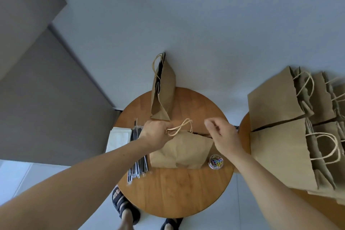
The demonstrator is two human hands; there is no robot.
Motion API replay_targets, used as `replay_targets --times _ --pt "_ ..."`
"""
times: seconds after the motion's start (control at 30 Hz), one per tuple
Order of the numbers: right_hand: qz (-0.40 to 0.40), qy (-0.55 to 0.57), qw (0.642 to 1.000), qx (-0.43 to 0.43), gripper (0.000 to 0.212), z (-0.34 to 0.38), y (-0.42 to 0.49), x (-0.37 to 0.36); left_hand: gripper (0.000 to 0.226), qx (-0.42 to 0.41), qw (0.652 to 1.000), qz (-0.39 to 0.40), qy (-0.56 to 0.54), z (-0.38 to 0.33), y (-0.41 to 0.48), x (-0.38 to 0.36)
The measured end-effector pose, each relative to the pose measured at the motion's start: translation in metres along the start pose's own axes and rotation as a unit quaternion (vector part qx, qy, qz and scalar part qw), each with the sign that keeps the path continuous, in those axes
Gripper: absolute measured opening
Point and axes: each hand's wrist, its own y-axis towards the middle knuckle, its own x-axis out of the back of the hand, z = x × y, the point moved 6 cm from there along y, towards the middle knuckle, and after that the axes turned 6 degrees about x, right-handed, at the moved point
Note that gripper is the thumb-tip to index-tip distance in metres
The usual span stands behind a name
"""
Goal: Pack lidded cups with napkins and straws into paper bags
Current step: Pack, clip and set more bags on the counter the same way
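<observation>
Your left hand (155, 132) holds the two twisted string handles (182, 127) of a brown paper bag (183, 151). Its fingers (165, 126) are curled tight round them. The bag sits in the middle of the round wooden table (177, 192), right in front of you.

Your right hand (224, 136) is over the bag's right top corner. Its fingers are loosely bent and nothing shows in them. You cannot tell if it touches the bag.

A bunch of black wrapped straws (138, 166) lies just left of the bag, beside a pile of white napkins (118, 138). A small clear tub of bright paper clips (216, 161) stands by the bag's right bottom corner. Another brown paper bag (164, 91) stands at the table's far edge. More brown bags (280, 145) are piled at your right.
</observation>
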Motion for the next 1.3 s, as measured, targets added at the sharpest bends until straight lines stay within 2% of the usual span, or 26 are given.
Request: replay_targets --times 0.07,0.1,0.2,0.27,0.33,0.53,0.63,0.8,0.9,1.0,1.13,1.2,1.3 --pt "-0.079 -0.020 0.994 -0.078 0.016 -0.035 -0.005 0.014 0.013 0.009 1.000 0.014 -0.002 0.001 0.001 -0.002" --pt "-0.069 -0.051 0.988 -0.130 0.017 -0.058 -0.010 0.015 0.014 0.014 1.000 0.016 -0.003 0.003 0.000 -0.003" --pt "0.113 -0.197 0.950 -0.216 0.026 -0.123 -0.035 -0.007 0.034 0.018 1.000 -0.007 -0.023 0.006 0.000 0.000" --pt "0.206 -0.244 0.922 -0.220 0.024 -0.147 -0.055 -0.027 0.034 0.017 1.000 -0.017 -0.017 0.005 0.000 0.001" --pt "0.248 -0.256 0.909 -0.214 0.021 -0.163 -0.070 -0.041 0.018 0.019 1.000 -0.017 -0.003 0.003 0.000 -0.002" --pt "0.295 -0.309 0.876 -0.222 0.026 -0.181 -0.078 -0.069 0.014 0.004 0.999 -0.041 -0.027 0.005 -0.002 -0.005" --pt "0.302 -0.340 0.863 -0.220 0.030 -0.181 -0.076 -0.076 0.026 0.009 0.999 -0.036 -0.037 0.007 -0.004 -0.007" --pt "0.273 -0.317 0.877 -0.238 0.032 -0.177 -0.078 -0.074 0.038 0.017 0.999 -0.031 -0.039 0.004 -0.005 -0.007" --pt "0.241 -0.296 0.897 -0.224 0.030 -0.174 -0.078 -0.070 0.027 0.026 0.999 -0.022 -0.033 0.003 -0.006 -0.008" --pt "0.211 -0.266 0.917 -0.211 0.027 -0.169 -0.079 -0.065 0.028 0.036 0.999 -0.018 -0.026 0.004 -0.007 -0.008" --pt "0.121 -0.211 0.944 -0.225 0.021 -0.153 -0.076 -0.050 0.023 0.045 0.999 -0.014 -0.013 0.005 -0.007 -0.008" --pt "0.085 -0.171 0.964 -0.185 0.012 -0.130 -0.074 -0.041 0.022 0.053 0.999 -0.009 -0.001 0.003 -0.007 -0.008" --pt "0.028 -0.111 0.992 -0.051 0.011 -0.075 -0.066 -0.020 0.031 0.066 0.998 -0.002 -0.003 0.000 -0.005 -0.005"
